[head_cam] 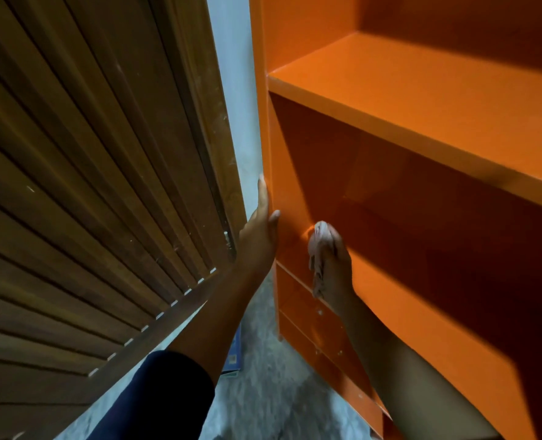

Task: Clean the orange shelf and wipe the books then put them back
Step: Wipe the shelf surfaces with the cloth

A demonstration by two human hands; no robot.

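The orange shelf (422,100) fills the right half of the view, with bare boards and no books on them. My left hand (260,230) grips the shelf's left side panel, fingers outside and thumb on the front edge. My right hand (334,268) reaches into the lower compartment and holds a pale pinkish cloth (318,246) pressed against the inner face of the left panel. No books are on the boards I can see.
A slatted brown wooden door (88,185) stands close on the left, with a strip of pale wall (234,90) between it and the shelf. A blue book or box (235,354) lies on the grey speckled floor (269,392) below my left arm.
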